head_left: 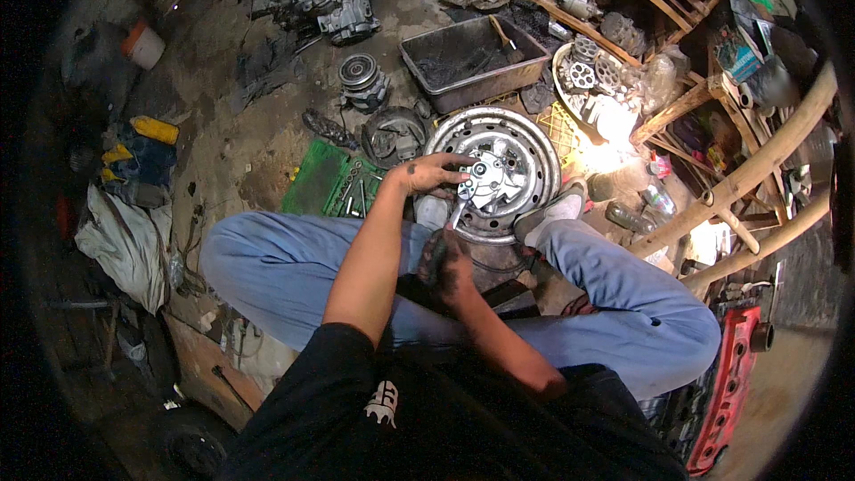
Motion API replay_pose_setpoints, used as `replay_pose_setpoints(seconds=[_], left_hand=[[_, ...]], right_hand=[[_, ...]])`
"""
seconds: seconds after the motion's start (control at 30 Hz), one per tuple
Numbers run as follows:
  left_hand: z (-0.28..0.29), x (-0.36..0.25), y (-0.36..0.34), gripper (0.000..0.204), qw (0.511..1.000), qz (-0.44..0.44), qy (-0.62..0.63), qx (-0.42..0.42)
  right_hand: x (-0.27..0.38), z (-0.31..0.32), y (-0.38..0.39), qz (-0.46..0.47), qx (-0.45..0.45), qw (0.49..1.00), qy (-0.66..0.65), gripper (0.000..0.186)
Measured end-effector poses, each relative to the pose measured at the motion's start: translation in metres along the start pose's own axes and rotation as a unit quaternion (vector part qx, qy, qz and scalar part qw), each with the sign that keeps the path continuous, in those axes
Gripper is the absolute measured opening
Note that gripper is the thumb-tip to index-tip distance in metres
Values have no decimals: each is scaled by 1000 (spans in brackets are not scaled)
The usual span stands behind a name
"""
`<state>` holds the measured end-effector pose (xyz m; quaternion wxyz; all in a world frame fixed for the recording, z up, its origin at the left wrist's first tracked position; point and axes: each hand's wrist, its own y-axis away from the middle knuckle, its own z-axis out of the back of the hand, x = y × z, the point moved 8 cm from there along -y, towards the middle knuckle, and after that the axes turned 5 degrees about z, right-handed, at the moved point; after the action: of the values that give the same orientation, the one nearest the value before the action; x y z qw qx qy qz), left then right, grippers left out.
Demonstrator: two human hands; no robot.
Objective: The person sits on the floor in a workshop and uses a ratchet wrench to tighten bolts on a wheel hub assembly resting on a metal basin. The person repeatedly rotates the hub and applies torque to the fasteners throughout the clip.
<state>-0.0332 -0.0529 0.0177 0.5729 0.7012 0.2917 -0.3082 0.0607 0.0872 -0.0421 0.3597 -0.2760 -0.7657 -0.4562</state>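
A silver cast-metal housing (494, 183), probably a pump or compressor part, lies on a steel wheel rim (545, 144) between my legs. My left hand (429, 175) reaches in from the left, its fingers and thumb gripping the housing's near-left edge. Below it, my blackened right hand (448, 269) is closed around a slim silver tool (458, 214) that looks like a wrench. The tool's tip points up to the housing's lower left edge; whether it touches a bolt cannot be made out.
Left of the rim lies an open green toolbox (316, 180) with sockets. Behind stand a pulley unit (359, 80) and a black tub (472, 86) holding a brush. A basin of metal parts (570, 80) and a wooden frame (739, 187) flank the right. A red engine cover (726, 392) lies lower right.
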Motion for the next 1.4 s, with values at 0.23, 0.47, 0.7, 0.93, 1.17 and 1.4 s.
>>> replay_pose_setpoints(seconds=[0.23,0.47,0.7,0.93,1.17,1.4], left_hand=[[-2,9,-12,62,999,-21,38,-5],[-9,16,-1,52,993,-29,87,-77],[-11,-3,18,56,998,-14,9,-64],[-1,-10,7,53,980,-90,-139,-108],[-14,13,15,49,961,-102,16,-258],[-96,21,5,15,836,76,530,-120]], right_hand=[[37,29,7,-95,71,992,35,47],[23,57,-22,55,78,976,194,51],[20,46,5,-176,69,982,-3,35],[41,5,39,-346,81,916,-184,27],[45,40,22,-228,140,964,-8,25],[25,71,19,-249,139,958,25,17]])
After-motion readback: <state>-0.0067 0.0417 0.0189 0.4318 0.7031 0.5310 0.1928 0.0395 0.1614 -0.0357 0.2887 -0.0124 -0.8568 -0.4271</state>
